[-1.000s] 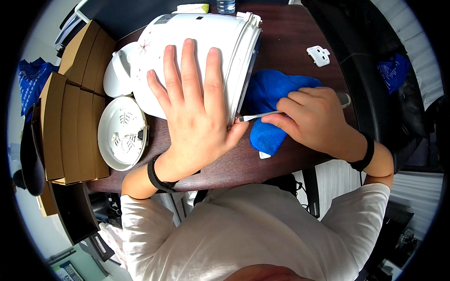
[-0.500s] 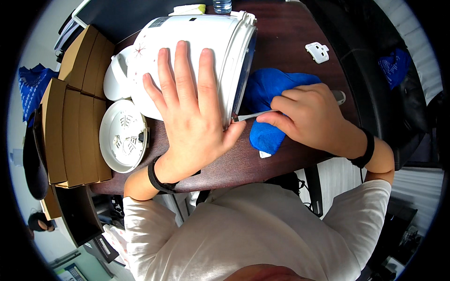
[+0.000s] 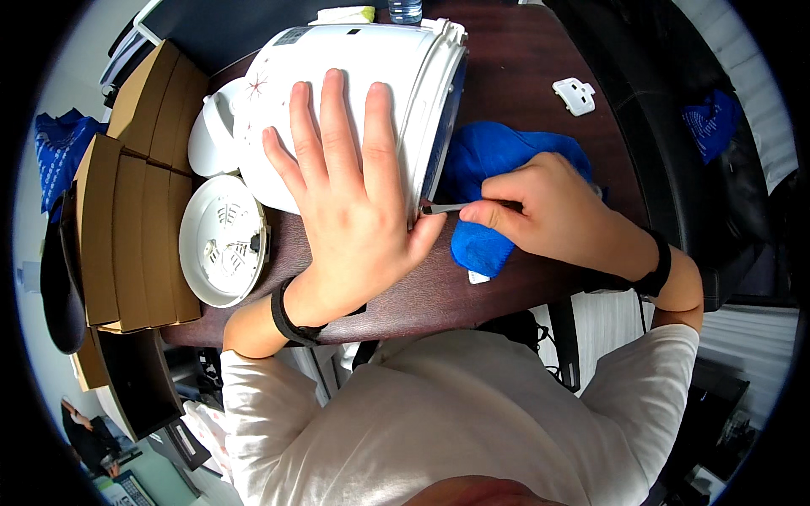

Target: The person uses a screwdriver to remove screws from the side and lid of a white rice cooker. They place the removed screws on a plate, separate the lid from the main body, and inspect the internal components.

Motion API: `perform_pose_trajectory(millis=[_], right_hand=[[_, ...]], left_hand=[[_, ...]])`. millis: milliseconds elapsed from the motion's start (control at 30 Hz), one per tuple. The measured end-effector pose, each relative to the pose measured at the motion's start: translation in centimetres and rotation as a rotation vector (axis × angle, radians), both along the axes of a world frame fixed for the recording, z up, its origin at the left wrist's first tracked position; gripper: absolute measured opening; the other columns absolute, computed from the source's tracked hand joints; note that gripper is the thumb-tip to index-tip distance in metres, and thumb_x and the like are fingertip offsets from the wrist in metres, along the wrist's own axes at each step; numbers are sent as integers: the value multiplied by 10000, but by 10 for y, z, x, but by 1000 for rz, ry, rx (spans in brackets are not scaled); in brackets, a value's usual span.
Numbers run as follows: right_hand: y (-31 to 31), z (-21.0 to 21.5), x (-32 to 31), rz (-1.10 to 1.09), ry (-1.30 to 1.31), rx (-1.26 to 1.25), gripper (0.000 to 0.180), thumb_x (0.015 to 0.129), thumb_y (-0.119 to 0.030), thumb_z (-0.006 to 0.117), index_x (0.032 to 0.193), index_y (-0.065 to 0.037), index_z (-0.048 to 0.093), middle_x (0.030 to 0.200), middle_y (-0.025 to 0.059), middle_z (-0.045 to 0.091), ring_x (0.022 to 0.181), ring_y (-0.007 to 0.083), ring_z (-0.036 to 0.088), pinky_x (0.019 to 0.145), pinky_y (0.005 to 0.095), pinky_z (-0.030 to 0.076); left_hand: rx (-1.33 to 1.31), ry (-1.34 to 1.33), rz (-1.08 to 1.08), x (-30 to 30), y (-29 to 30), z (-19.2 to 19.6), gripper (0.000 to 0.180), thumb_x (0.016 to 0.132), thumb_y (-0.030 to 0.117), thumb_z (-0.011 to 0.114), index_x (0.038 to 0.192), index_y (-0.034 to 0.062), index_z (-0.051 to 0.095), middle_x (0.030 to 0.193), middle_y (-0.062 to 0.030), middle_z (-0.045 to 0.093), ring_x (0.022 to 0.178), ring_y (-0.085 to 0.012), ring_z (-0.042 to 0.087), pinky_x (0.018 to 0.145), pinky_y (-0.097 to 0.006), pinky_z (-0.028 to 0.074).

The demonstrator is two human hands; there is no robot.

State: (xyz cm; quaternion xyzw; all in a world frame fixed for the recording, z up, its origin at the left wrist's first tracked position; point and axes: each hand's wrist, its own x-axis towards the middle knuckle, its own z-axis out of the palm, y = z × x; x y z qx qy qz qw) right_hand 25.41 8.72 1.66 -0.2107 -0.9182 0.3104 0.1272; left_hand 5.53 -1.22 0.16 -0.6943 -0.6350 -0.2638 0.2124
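Note:
A white appliance body (image 3: pixel 346 51), which looks like a rice cooker, lies on its side on the dark wooden table. My left hand (image 3: pixel 350 194) is spread flat on it, fingers apart, thumb by the lower corner of its rim. My right hand (image 3: pixel 544 207) is closed around a thin flat metal tool (image 3: pixel 450 207), whose kind I cannot make out. The tool's tip meets the rim's lower corner, beside my left thumb. Under my right hand lies a crumpled blue cloth (image 3: pixel 483 246). My grip hides most of the tool's handle.
Left of the appliance sit a round white vented cover (image 3: pixel 192 274) and a white rounded part (image 3: pixel 207 152), beside brown cardboard boxes (image 3: pixel 135 244). A small white plastic piece (image 3: pixel 575 97) lies at the far right. A bottle (image 3: pixel 405 10) stands at the back; a black chair (image 3: pixel 654 126) flanks the table.
My right hand has turned and shifted slightly, with the tool's tip still at the rim corner. The tool's grey handle end no longer shows. My left hand stays spread on the appliance.

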Motion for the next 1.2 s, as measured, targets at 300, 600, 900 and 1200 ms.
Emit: perform_pose_trajectory(millis=[300,600,900,1200], right_hand=[[-3,-16,-2,-7,-119,-971,504,1014,-393,560,644,-52,570,497,-29,435,416,79,360,413,275,295],[-16,-10,4,-63,-190,-1517,531,1035,-476,472,670,-91,500,495,-67,328,408,59,272,404,249,247],[-6,-15,12,-101,113,221,425,902,-352,708,616,-60,593,519,92,537,441,208,528,431,327,364],[-5,-6,2,-45,164,686,411,861,-421,718,644,-101,579,519,57,535,458,217,557,457,324,427]], left_hand=[[10,4,14,1,0,0,1033,652,392,719,1499,-18,292,1527,-326,263,1441,-521,193,1109,-686,102],[14,9,0,0,1,0,1013,666,382,701,1505,-8,288,1528,-327,260,1441,-523,192,1110,-689,94],[-20,8,-27,-4,3,5,1024,622,303,695,1508,-1,281,1521,-330,260,1434,-525,200,1098,-706,101],[-66,8,-31,-9,4,9,1066,596,335,718,1512,10,282,1536,-307,260,1443,-509,200,1104,-703,105]])
